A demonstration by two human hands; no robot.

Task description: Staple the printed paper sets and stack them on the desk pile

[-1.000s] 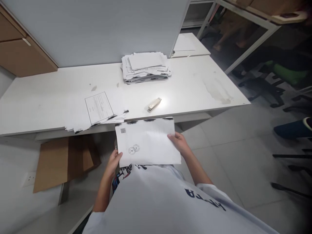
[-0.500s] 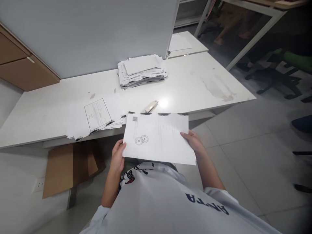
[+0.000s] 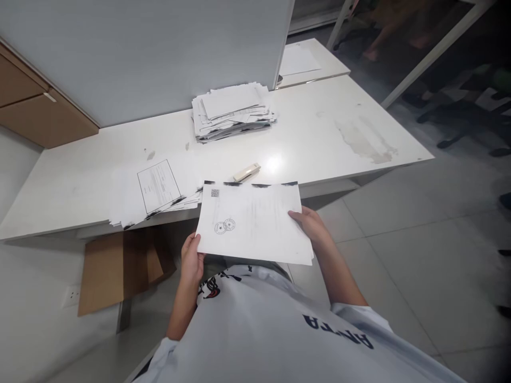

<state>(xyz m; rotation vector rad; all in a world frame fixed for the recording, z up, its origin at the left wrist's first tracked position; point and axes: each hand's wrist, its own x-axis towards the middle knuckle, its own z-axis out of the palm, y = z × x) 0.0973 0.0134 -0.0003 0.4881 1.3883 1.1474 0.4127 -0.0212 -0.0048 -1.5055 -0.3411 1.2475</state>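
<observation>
Between my two hands are sheets of printed paper (image 3: 255, 223), with a QR code, two round stamp marks and dark smudges along the far edge. My left hand (image 3: 192, 258) pinches their left edge, thumb on top. At the right edge my right hand (image 3: 312, 226) grips them, its thumb also on top and its other fingers hidden underneath. Just past the far edge lies a beige stapler (image 3: 246, 173) on the white desk. To the left, a loose pile of papers (image 3: 159, 186) with a framed text block on top overhangs the desk's front edge.
A thick stack of papers (image 3: 233, 111) stands against the grey partition (image 3: 159, 53) on the white desk (image 3: 311, 138). Below the desk is an open cardboard box (image 3: 120, 266). Brown cabinet doors (image 3: 48, 117) are at far left; chairs and a person's legs (image 3: 383, 37) appear at upper right.
Both hands and the held sheets have shifted slightly left and toward the desk. The view has turned a little, so the desk's right end sits farther right.
</observation>
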